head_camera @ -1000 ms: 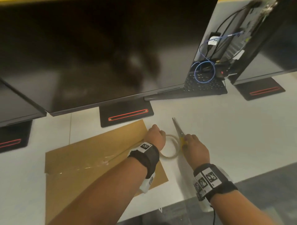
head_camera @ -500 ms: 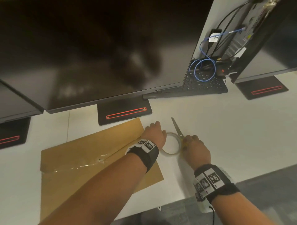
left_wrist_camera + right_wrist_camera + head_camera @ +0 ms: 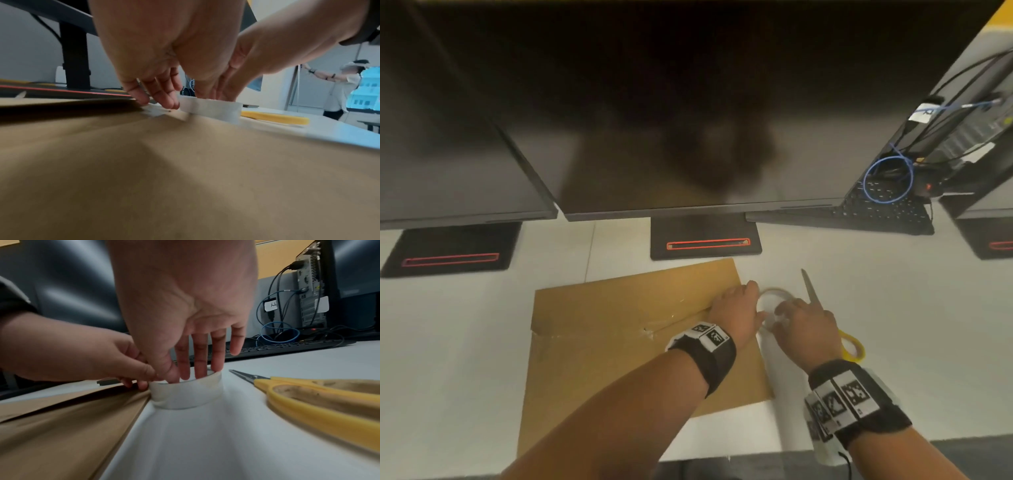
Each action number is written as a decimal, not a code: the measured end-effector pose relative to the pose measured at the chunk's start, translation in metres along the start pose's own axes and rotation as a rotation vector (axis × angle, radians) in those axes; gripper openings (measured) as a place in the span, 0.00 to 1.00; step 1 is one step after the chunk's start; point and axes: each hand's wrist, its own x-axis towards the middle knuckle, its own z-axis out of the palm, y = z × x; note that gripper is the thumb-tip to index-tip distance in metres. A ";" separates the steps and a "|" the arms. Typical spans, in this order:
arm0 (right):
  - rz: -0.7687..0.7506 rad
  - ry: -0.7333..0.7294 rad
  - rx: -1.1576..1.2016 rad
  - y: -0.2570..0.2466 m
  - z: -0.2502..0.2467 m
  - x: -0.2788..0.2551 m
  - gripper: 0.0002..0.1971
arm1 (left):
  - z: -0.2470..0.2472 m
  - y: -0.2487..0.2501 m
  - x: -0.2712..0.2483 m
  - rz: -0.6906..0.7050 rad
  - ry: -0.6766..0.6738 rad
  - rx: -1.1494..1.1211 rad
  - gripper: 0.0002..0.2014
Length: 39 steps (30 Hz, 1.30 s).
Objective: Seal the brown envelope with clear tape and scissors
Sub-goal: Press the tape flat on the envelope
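The brown envelope [image 3: 626, 342] lies flat on the white table, with crinkled clear tape along its flap seam. The clear tape roll [image 3: 774, 297] [image 3: 185, 395] [image 3: 211, 108] stands just off the envelope's right edge. My left hand [image 3: 736, 306] pinches the roll's left wall, thumb on the rim and fingertips [image 3: 164, 99] down at the envelope edge. My right hand [image 3: 804, 322] reaches over the roll, its straight fingers [image 3: 200, 356] dipping into the core. Yellow-handled scissors [image 3: 854, 346] [image 3: 308, 395] lie free on the table right of that hand, blades pointing away.
Dark monitors [image 3: 688, 120] hang low over the back of the table on black stands [image 3: 705, 240]. A keyboard [image 3: 887, 209], blue cable and a computer tower [image 3: 312, 288] sit back right. The table's front edge [image 3: 722, 455] runs close to my forearms. A person [image 3: 341, 87] stands far off.
My right hand has let go of the scissors, which now lie to its right, and has moved left onto the tape roll. My left hand stays at the roll.
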 end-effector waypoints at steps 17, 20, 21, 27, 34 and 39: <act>-0.588 -0.111 0.261 -0.130 0.018 0.004 0.20 | -0.061 -0.119 -0.091 -0.038 -0.172 0.240 0.29; -0.642 -0.321 0.221 -0.157 0.036 -0.001 0.25 | -0.072 -0.141 -0.113 -0.107 -0.322 0.302 0.31; -0.635 -0.397 0.164 -0.162 0.040 -0.003 0.26 | -0.073 -0.146 -0.120 -0.107 -0.347 0.325 0.31; -0.619 -0.528 -0.103 -0.172 0.046 -0.011 0.29 | -0.060 -0.164 -0.153 -0.072 -0.412 0.301 0.34; -0.574 -0.545 -0.096 -0.174 0.045 -0.012 0.30 | -0.062 -0.178 -0.163 -0.198 -0.415 0.298 0.40; -0.554 -0.573 -0.063 -0.175 0.042 -0.012 0.31 | -0.073 -0.188 -0.162 -0.331 -0.401 0.259 0.49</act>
